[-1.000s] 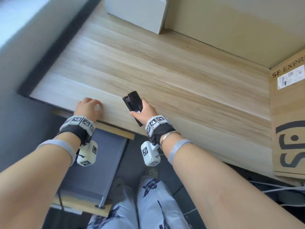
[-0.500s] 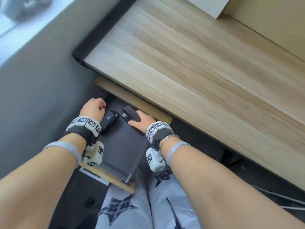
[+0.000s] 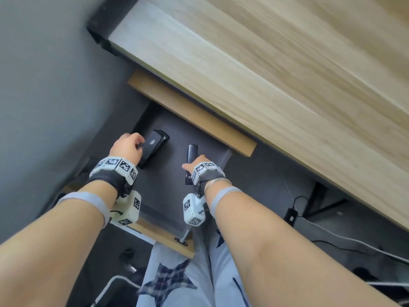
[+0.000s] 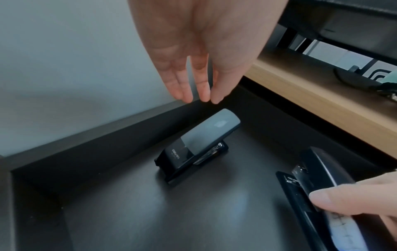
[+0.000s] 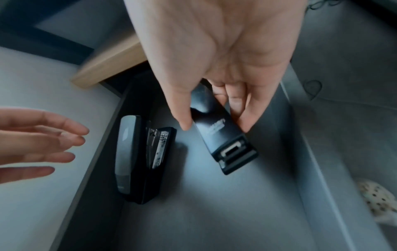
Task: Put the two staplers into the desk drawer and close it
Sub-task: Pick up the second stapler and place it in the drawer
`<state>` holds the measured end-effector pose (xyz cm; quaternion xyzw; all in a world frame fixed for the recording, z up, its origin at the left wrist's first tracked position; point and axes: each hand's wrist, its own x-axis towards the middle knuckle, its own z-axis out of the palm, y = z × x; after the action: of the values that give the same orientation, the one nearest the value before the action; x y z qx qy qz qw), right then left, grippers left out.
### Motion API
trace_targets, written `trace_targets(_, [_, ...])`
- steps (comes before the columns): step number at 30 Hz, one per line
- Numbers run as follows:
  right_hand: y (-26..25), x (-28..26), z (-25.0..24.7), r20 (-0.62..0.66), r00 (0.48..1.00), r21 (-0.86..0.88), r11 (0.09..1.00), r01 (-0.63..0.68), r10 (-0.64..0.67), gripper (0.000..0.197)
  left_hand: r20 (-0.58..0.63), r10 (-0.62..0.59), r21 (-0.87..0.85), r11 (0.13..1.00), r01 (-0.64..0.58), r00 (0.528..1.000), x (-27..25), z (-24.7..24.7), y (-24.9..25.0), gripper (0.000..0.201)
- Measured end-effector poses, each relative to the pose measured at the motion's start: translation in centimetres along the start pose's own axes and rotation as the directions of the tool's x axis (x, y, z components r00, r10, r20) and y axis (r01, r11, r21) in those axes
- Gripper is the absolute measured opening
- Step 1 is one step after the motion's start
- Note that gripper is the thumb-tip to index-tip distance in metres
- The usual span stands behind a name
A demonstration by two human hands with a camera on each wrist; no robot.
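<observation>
While the drawer (image 3: pixel 163 196) gapes, 2 staplers (image 4: pixel 199 144) inside, 2 hands (image 5: pixel 219 56).

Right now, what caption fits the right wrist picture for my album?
Right hand sets one black stapler in the open drawer, beside the other stapler.

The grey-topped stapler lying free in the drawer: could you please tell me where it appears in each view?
Head: grey-topped stapler left of centre, beside the left hand.
Left wrist: centre, under the open fingers.
Right wrist: lower left, on its side.
Shared landmark: the black stapler gripped by the right hand.
</observation>
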<state>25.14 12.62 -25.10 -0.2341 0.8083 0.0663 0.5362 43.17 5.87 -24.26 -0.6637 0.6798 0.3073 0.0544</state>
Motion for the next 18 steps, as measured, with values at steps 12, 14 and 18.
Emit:
trace_targets(12, [0.7,4.3,3.4,0.016,0.994,0.193,0.975,-0.112,0.111,0.048,0.038,0.026,-0.016,1.0,-0.025,0.999,1.7,2.6,-1.7,0.028])
trace_targets(14, [0.8,4.5,3.7,0.021,0.993,0.207,0.971,-0.122,0.12,0.048,0.042,0.026,-0.024,0.999,-0.025,0.999,1.6,2.9,-1.8,0.028])
trace_targets(18, [0.9,4.6,3.7,0.013,0.992,0.198,0.973,-0.123,0.122,0.059,0.056,0.01,-0.028,1.0,-0.008,0.998,1.2,3.2,-1.9,0.027])
